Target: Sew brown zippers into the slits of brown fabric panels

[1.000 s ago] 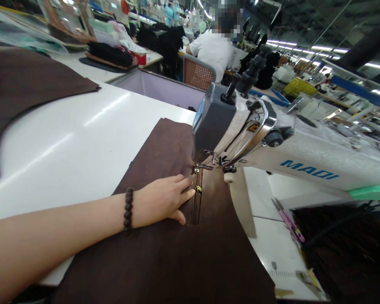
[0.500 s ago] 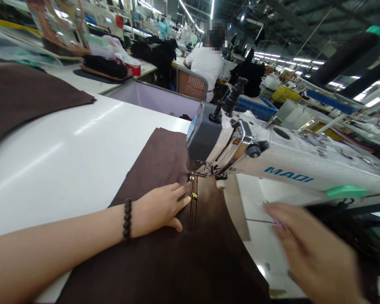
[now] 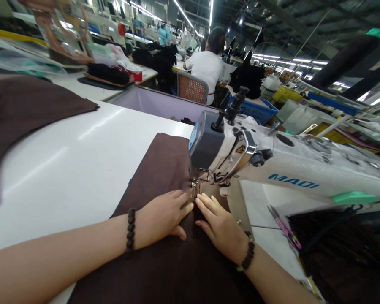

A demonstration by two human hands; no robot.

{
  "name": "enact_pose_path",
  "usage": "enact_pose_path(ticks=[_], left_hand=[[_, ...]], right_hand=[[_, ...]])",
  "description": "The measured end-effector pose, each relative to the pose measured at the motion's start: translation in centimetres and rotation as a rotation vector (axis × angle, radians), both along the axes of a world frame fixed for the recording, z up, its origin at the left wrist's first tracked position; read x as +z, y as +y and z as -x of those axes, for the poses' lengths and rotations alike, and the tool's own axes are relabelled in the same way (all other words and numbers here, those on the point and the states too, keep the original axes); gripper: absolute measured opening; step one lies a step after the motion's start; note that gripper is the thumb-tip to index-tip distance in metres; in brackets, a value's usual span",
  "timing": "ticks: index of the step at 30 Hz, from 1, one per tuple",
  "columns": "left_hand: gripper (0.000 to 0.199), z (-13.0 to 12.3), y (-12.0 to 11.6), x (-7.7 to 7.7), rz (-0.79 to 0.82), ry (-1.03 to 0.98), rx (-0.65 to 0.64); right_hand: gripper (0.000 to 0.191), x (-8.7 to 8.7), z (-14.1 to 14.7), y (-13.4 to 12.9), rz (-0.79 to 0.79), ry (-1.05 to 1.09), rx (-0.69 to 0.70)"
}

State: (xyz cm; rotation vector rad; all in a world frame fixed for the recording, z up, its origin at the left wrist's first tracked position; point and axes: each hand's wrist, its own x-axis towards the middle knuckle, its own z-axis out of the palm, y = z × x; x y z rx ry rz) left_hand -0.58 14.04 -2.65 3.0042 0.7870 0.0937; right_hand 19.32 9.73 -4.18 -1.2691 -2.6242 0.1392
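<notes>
A dark brown suede-like fabric panel [image 3: 160, 169] lies on the white sewing table under the head of a MAQI sewing machine [image 3: 291, 164]. Its presser foot [image 3: 194, 183] sits on the fabric, with a small gold-coloured metal part beside it. My left hand [image 3: 164, 215] rests flat on the fabric just left of the foot. My right hand [image 3: 220, 226] presses flat just right of it, fingertips close to the left hand. Neither hand grips anything. The seam below the foot is hidden by my hands. Each wrist wears a dark bead bracelet.
A second brown fabric piece [image 3: 25, 118] lies on the white table [image 3: 82, 160] at left. Pink snips [image 3: 284, 226] and a dark fabric pile [image 3: 335, 249] are at right. A seated co-worker [image 3: 205, 69] and a blue crate [image 3: 256, 110] are beyond the table.
My right hand has come in from the right, past the snips, and now lies on the fabric beside the foot. My left hand has stayed near the foot.
</notes>
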Motion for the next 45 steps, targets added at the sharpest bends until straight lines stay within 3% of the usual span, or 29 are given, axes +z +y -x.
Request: enact_pose_path(ticks=[5,11,21,45], left_hand=[[0.07,0.0,0.0,0.1,-0.001,-0.004,-0.005],[0.069,0.2,0.1,-0.1,0.009,-0.024,-0.009],[0.07,0.1,0.5,-0.1,-0.04,-0.044,-0.027],[0.057,0.3,0.6,-0.9,-0.007,-0.123,-0.045]], right_hand=[[0.044,0.1,0.1,0.2,0.044,0.014,-0.001],[0.042,1.1,0.8,-0.3,0.044,-0.052,-0.147],[0.043,1.5,0.5,0.1,0.15,-0.041,-0.128],[0.039,0.5,0.9,-0.1,0.027,-0.053,-0.175]])
